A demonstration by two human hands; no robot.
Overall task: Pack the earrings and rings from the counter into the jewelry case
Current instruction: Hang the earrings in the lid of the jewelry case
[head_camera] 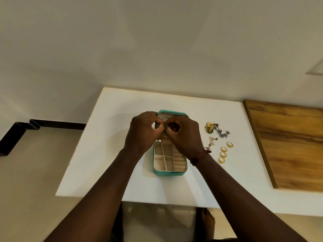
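A teal jewelry case (pixel 167 173) lies open on the white counter (pixel 122 110), its cream compartments and ring rolls showing. Over its lid half, my left hand (pixel 142 132) and my right hand (pixel 184 135) meet, and both pinch a small dark earring (pixel 161 126) between their fingertips. To the right of the case lie a gold-green earring (pixel 209 127), silver earrings (pixel 222 132), a triangular earring (pixel 212 140) and several gold rings (pixel 224 152). Another small earring (pixel 208 148) peeks out beside my right wrist.
A wooden board (pixel 290 145) covers the counter's right end. The counter's left edge and front edge drop to a beige floor, where a foot (pixel 207 222) shows below. A wall rises behind.
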